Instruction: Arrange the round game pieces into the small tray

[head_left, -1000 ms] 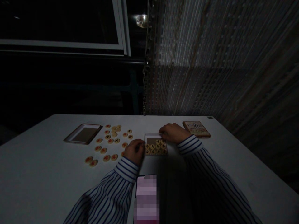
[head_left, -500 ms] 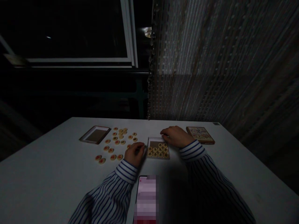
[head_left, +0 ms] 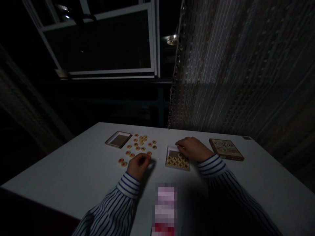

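Note:
My left hand is closed, thumb and forefinger pinched together just below a xiangqi piece; anything inside the pinch is hidden. My right hand reaches over the upper right of an open shallow box, its fingers stretched leftward and apart from the thumb. Round wooden xiangqi pieces with black characters sit in rows in the near part of the box. To the left, several loose pieces, many marked in red, lie scattered on the table.
The white table bears a shallow open tray at back left and a printed box lid at right. A blurred-out phone screen lies at the near edge. Behind hang bead-string curtains beside a window.
The view has turned left, so the table appears shifted right. My left hand has moved away from the box toward the loose pieces. My right hand stays over the box.

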Demonstrator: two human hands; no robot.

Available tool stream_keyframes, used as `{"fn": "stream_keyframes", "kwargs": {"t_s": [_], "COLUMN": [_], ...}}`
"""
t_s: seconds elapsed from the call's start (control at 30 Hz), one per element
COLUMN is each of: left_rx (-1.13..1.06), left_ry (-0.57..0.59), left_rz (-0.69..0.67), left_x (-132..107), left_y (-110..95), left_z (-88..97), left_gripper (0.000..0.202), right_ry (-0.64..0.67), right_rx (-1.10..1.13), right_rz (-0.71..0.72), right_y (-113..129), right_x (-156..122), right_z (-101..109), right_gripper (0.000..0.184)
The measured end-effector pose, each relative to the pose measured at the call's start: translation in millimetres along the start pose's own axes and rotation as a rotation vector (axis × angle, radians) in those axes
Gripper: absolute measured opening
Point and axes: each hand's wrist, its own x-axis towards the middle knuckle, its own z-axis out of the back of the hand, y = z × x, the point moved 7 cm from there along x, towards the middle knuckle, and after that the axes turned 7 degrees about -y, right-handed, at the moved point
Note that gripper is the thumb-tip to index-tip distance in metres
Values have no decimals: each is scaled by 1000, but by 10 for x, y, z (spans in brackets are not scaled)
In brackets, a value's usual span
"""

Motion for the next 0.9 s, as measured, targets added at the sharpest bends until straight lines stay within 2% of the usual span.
{"fn": "stream_keyframes", "kwargs": {"t_s": [0.3,0.53,0.7,0.9], "left_rx": [57,223,295,444], "left_ry": [-26,-54,-34,20], "left_rz": [30,42,34,-57], "left_x": [546,953,984,919], "left_y": [279,528,664,779], "left_z": [301,446,400,281], "left_gripper": [27,29,31,30], "right_ry": [-66,-96,-111,-86], "right_rx": [80,147,208,311], "right_rz": [-47,-97,-62,-72], "right_y": [67,221,427,635], "right_x": [64,315,629,1064], "right_z": [-17,-48,-59,-327], "right_gripper": [32,31,31,32]}}
